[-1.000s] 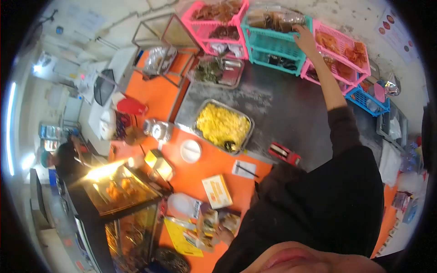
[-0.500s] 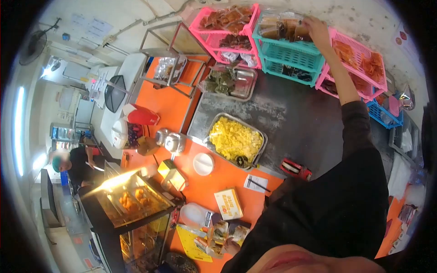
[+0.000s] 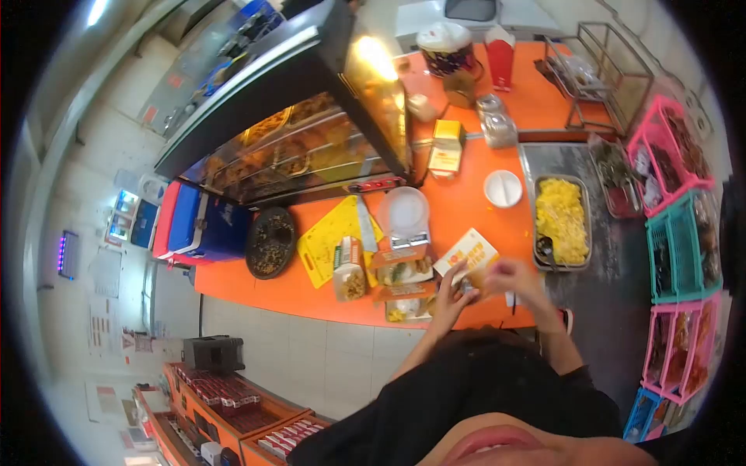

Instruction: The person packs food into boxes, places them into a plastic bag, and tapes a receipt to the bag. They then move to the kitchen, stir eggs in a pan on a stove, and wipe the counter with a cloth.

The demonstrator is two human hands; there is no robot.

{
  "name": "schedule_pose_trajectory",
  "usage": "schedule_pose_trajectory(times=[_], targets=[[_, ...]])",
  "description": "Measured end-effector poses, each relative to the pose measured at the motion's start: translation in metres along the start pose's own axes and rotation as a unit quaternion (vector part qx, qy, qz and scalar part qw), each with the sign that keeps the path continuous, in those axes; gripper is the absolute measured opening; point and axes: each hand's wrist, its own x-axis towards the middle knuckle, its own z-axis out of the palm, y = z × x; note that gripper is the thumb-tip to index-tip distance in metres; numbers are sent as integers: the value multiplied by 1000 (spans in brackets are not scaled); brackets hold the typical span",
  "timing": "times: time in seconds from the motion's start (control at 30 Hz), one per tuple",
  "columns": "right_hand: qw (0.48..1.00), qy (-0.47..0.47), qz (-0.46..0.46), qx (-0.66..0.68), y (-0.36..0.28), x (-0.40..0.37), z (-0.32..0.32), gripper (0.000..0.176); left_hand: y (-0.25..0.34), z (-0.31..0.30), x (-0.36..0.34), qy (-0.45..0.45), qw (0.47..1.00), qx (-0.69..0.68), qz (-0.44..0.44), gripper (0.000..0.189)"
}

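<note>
My left hand (image 3: 451, 301) is closed at the front edge of the orange counter, fingers pinched on a small brownish packet (image 3: 471, 283). Close beside it, my right hand (image 3: 514, 281) is raised with curled fingers, slightly blurred; what it pinches is hidden. Beneath and behind them lies a white printed box (image 3: 466, 255) with orange lettering. Left of my hands, two open food boxes (image 3: 404, 272) hold food, and an upright carton (image 3: 351, 273) is filled too. A clear round lid (image 3: 406, 210) rests behind the boxes.
A tray of yellow food (image 3: 561, 221) with a dark spoon stands at right, before stacked teal baskets (image 3: 670, 248) and pink baskets (image 3: 657, 349). A knife (image 3: 365, 225) lies on a yellow board (image 3: 330, 241). A glass food warmer (image 3: 295, 147) stands behind, near a blue cooler (image 3: 214, 221).
My right hand has left the packets in the teal basket and come back beside my left hand over the counter. My view has turned left.
</note>
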Motion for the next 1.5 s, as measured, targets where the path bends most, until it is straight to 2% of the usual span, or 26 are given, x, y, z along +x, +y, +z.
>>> schedule_pose_trajectory(times=[0.13,0.23,0.37,0.4,0.47,0.5,0.53,0.57,0.6,0.63,0.73,0.8,0.83,0.9,0.93,0.97,1.0,1.03,1.07,1.17,1.2,1.23,1.3,1.37,1.4,1.5], targets=[[966,-183,126,130,20,24,80,8,-24,-89,-51,162,977,12,-139,20],[932,-280,190,131,14,39,114,8,-32,-138,-88,190,974,-52,-112,11],[957,-285,53,-20,27,83,143,13,-35,-179,-107,178,964,-89,-176,4],[943,-253,-35,-214,35,97,146,14,-42,-188,-108,125,945,-147,-264,3],[915,-277,-37,-291,21,113,163,17,-71,-207,-106,53,911,-139,-385,7],[880,-297,-42,-368,16,119,171,20,-100,-223,-99,54,909,-140,-388,7],[881,-298,-38,-367,24,129,175,20,-130,-239,-90,-47,924,-121,-359,5],[815,-311,-90,-481,39,144,179,17,-149,-244,-86,-148,929,-102,-325,5],[733,-318,-140,-585,50,155,183,23,-148,-237,-80,-61,953,-20,-295,6],[734,-318,-138,-585,55,161,187,23,-144,-230,-69,27,963,64,-260,8],[786,-187,-85,-582,70,166,195,37,-139,-229,-49,45,978,-61,-194,20],[684,-59,-184,-704,81,158,196,45,-128,-228,-45,34,978,-108,-175,26],[687,-64,-168,-704,89,151,191,45,-131,-232,-49,7,982,-92,-163,29],[624,-26,-413,-663,106,134,179,39,-129,-250,-62,-26,984,48,-169,27],[748,-37,-325,-577,117,123,170,31,-122,-264,-67,-59,967,193,-154,26],[754,-37,-314,-576,117,109,169,31,-113,-279,-74,-45,958,184,-214,24],[817,80,-212,-530,105,92,167,28,-105,-292,-78,-30,946,175,-271,23],[854,195,-102,-472,101,77,163,25,-146,-319,-75,7,945,238,-225,25],[853,194,-83,-477,112,71,155,25,-191,-340,-76,42,936,297,-182,27],[792,330,-61,-509,173,58,128,26,-146,-298,-58,154,953,17,-260,39],[866,317,-58,-383,191,68,123,26,-141,-282,-39,199,942,-22,-270,44],[923,293,-49,-245,211,72,124,26,-146,-281,-29,196,941,-21,-275,44],[963,242,-17,-117,235,83,120,30,-172,-287,-8,3,960,67,-273,43],[964,209,-71,-151,248,82,118,31,-220,-311,11,-68,941,265,-197,41],[966,206,-13,-158,246,78,115,32,-150,-282,3,24,970,164,-181,35],[964,222,36,-145,219,67,119,34,-140,-289,12,8,942,142,-303,31]])
